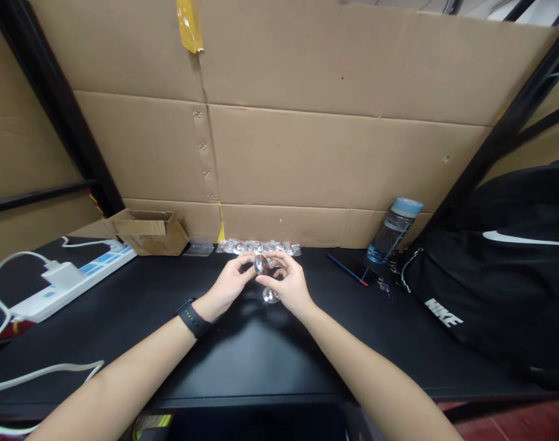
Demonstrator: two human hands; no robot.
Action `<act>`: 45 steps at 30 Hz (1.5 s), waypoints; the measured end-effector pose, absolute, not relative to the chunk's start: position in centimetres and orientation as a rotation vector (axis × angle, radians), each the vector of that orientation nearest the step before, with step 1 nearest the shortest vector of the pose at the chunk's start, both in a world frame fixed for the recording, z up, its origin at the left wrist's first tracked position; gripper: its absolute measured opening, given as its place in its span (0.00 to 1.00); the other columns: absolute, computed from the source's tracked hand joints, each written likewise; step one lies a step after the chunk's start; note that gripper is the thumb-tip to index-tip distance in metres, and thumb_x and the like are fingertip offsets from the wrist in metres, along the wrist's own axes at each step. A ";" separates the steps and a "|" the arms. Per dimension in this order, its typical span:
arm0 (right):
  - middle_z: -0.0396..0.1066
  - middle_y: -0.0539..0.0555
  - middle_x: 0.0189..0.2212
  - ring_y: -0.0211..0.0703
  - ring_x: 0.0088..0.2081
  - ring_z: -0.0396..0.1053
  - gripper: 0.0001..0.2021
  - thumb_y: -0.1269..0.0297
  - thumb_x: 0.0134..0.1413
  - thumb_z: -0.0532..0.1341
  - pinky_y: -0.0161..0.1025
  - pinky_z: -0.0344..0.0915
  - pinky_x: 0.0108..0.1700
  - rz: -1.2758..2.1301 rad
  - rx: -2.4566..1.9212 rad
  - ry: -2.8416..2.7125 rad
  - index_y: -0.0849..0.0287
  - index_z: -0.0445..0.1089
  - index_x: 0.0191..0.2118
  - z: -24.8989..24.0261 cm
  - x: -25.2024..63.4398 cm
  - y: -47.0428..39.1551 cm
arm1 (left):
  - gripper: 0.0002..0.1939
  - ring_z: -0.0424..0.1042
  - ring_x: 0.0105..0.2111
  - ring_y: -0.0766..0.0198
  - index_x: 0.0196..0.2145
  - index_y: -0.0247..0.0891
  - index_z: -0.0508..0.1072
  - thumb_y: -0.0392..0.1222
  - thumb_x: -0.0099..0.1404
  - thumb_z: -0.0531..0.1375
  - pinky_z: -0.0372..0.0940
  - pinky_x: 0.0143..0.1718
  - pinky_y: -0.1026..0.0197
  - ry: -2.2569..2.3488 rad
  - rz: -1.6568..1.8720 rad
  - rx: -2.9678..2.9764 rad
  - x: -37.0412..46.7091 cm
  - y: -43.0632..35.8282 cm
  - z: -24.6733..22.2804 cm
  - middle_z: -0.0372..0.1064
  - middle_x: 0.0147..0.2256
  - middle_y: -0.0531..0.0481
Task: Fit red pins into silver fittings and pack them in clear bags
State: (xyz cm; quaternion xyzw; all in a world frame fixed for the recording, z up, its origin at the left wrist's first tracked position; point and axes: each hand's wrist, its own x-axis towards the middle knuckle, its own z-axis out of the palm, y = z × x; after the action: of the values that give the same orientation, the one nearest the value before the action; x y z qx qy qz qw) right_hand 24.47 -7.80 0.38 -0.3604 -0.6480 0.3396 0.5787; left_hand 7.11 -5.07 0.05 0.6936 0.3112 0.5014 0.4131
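Note:
Between my two hands is a small shiny metal disc-shaped piece [259,264], raised above the black table. My left hand [233,278] pinches its left side with thumb and fingertips. From the right, my right hand [289,282] curls its fingers and thumb round the same piece; its fingers partly hide what lies behind. A second round shiny metal piece [270,296] is just below my right hand, over the tabletop. Beyond the hands lies a row of similar metal pieces in clear plastic wrap [258,247], along the foot of the cardboard wall.
An open cardboard box [153,233] and a white power strip [72,285] with cables stand at left. To the right are a phone [355,267], keys [384,286], a water bottle [393,231] and a black backpack [495,275]. Cardboard [279,153] closes off the back.

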 end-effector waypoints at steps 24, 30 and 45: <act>0.70 0.51 0.36 0.39 0.34 0.69 0.08 0.58 0.61 0.61 0.33 0.64 0.33 0.729 -0.932 -1.660 0.57 0.72 0.37 -0.9 24.6 -7.0 | 0.05 0.68 0.48 0.55 0.37 0.41 0.76 0.42 0.70 0.60 0.61 0.54 0.51 1.005 1.424 2.464 6.0 -5.3 1.1 0.67 0.43 0.47; 0.68 0.51 0.37 0.40 0.35 0.68 0.06 0.61 0.61 0.60 0.34 0.65 0.34 0.702 -0.913 -1.704 0.56 0.71 0.35 -0.6 24.7 -7.1 | 0.05 0.68 0.47 0.56 0.36 0.43 0.77 0.43 0.70 0.61 0.61 0.51 0.53 0.987 1.342 2.538 5.6 -5.3 1.3 0.68 0.42 0.48; 0.68 0.52 0.41 0.44 0.46 0.67 0.05 0.74 0.54 0.61 0.43 0.62 0.53 0.390 -0.882 -1.949 0.57 0.69 0.30 0.0 25.5 -7.4 | 0.07 0.68 0.49 0.56 0.40 0.42 0.76 0.46 0.69 0.61 0.62 0.55 0.53 0.835 1.135 2.533 4.3 -4.9 2.2 0.69 0.45 0.47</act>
State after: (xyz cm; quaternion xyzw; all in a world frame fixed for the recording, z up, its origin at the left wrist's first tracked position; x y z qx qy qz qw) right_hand 25.45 -7.37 -0.04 -0.3592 -0.7936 0.1587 0.4648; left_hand 4.26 -4.94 2.19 0.8674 0.2859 0.3887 0.1214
